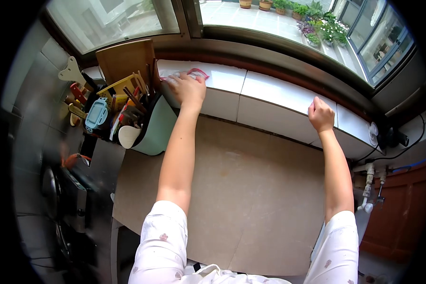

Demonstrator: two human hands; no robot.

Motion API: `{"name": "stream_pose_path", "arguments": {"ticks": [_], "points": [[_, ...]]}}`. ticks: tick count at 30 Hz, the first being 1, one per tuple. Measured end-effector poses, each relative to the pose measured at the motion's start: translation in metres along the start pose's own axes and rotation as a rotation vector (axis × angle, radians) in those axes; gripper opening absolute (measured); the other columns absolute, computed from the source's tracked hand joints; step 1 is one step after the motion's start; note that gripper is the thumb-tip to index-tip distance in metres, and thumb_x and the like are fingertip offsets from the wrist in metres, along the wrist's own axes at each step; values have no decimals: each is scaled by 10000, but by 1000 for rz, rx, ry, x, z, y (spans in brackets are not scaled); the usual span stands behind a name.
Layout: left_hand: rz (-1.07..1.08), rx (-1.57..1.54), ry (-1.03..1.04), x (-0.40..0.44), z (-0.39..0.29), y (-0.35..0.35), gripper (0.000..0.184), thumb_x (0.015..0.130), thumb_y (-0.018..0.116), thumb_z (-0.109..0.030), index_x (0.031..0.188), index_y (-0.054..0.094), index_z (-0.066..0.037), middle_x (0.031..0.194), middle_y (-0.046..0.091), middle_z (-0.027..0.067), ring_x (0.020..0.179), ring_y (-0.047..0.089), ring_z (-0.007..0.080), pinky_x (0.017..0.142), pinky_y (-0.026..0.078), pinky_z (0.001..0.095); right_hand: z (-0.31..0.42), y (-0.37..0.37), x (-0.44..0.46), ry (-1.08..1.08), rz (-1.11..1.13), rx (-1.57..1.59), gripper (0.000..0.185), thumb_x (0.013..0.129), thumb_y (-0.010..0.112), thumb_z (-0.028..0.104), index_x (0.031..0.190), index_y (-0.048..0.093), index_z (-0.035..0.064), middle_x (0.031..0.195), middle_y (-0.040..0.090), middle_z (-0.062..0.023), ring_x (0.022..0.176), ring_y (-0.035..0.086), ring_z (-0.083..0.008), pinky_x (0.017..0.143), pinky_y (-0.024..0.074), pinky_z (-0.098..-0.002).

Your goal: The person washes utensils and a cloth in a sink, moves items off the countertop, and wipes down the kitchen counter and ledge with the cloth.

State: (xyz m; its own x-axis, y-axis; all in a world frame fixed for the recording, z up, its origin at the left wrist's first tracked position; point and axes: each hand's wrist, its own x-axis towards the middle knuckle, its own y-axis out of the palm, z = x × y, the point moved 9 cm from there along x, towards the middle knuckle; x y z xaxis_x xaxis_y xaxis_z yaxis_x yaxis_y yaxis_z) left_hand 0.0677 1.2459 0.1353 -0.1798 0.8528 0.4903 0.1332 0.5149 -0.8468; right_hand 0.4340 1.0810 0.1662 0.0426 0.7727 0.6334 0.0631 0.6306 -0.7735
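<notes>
My left hand [188, 90] presses a white cloth with a pink-red edge [199, 73] onto the left end of the white tiled ledge [222, 78] below the window. Its fingers are bent over the cloth and partly hide it. Farther right, my right hand [321, 115] is closed in a fist at the ledge's front edge, and no object shows in it. Just left of my left hand stands a pale green utensil holder [159, 128], packed with chopsticks and other kitchen tools.
A wooden cutting board [127, 64] leans upright behind the holder. Below the ledge lies a broad brown tabletop [251, 189]. At the right end are a small white fan-like object [373, 134], black cables and pipes [368, 184]. The window frame [270, 52] borders the ledge's back.
</notes>
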Motion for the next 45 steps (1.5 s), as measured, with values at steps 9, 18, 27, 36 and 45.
{"name": "stream_pose_path", "arguments": {"ticks": [9,18,27,36,45], "points": [[9,-132,24,14,8,4,591,748,425,-354,1112,436,112,1183,378,325,1179,273,421,1004,192,430,1,6,-4,-11,10,-3,114,733,454,144,654,466,63,623,557,-93,550,556,-277,487,460,-377],[21,-367,546,-79,-134,-19,541,738,469,-351,1098,496,51,1164,448,264,1123,403,347,982,248,432,3,4,-2,4,17,-13,114,738,453,153,663,466,68,629,558,-90,559,558,-281,489,460,-385],[-13,-214,345,-10,-49,2,459,759,456,-386,1133,531,-130,1225,431,171,1174,340,358,979,249,453,2,4,-3,-37,-15,5,115,729,455,141,645,458,63,612,549,-89,538,550,-276,473,455,-371],[-124,-417,503,-100,-183,-24,371,718,510,-264,1047,581,-108,1115,515,176,1020,492,337,827,436,401,3,5,-4,-20,-31,-7,97,717,470,138,645,467,72,599,544,-76,526,551,-263,464,456,-364],[-366,-709,756,-143,-223,-46,231,708,528,-239,857,633,-98,920,588,149,865,558,342,787,450,427,1,2,-3,-32,-55,0,99,724,456,127,648,457,64,601,540,-88,551,553,-275,481,458,-377]]}}
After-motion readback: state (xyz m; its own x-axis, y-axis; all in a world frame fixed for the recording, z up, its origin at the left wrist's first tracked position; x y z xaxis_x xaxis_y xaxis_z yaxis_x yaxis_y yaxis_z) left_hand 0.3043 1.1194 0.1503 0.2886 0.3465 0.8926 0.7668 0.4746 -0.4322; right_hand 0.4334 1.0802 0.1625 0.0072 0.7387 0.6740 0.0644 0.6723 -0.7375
